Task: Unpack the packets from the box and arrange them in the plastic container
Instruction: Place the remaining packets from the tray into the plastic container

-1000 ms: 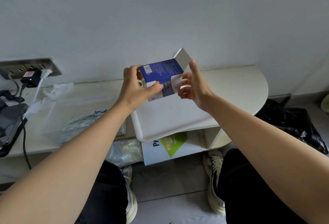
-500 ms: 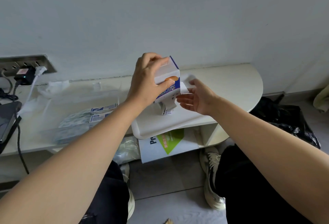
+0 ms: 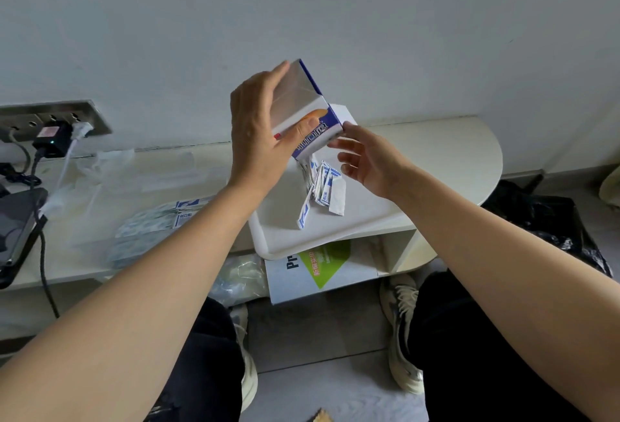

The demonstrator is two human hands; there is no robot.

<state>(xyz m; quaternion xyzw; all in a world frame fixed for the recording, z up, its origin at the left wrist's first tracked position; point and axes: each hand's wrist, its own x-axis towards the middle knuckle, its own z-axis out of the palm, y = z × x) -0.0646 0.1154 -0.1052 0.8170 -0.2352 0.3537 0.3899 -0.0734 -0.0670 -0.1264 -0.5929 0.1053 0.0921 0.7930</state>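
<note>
My left hand [image 3: 260, 129] grips a small blue and white box [image 3: 310, 109], tipped with its open end pointing down over a white plastic container [image 3: 278, 240]. Several white and blue packets [image 3: 323, 188] spill out of the box and pile up inside the container. My right hand [image 3: 367, 159] is held just right of the box mouth, fingers loosely spread, its fingertips touching the box's lower corner by the open flap.
The container overhangs the front edge of a cream shelf [image 3: 453, 146]. More packets in clear plastic [image 3: 157, 223] lie to the left. A wall socket with plugs [image 3: 53, 126] and cables is at far left. A white and green box [image 3: 318, 270] sits below.
The box has been tilted further with its mouth down, and packets have dropped from it into the container. My right hand has moved from under the flap to beside the box mouth.
</note>
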